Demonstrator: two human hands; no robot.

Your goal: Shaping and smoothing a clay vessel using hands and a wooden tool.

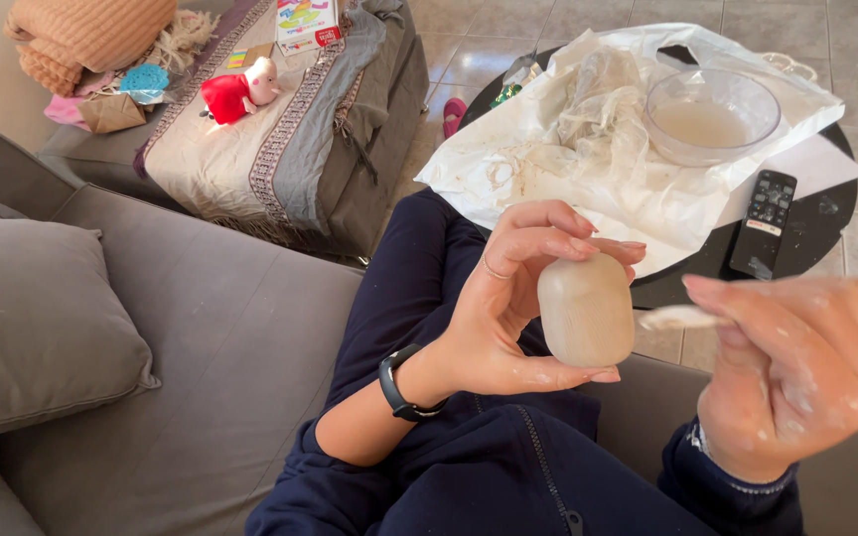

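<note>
– Furniture? Grey sofa (201,337) with cushion (32,328) at lower left; draped ottoman (280,129) at upper left.
– Floor? Pale tiles (508,40) along top; round black table (816,223) at upper right, daylit.

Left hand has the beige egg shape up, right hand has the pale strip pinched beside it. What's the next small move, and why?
Probably bring the right hand leftward so the pale strip meets the side of the egg-shaped form. The strip's free end already points at the form but is apart from it, and the left hand holds the form upright between thumb and fingertips, that side exposed.
</note>
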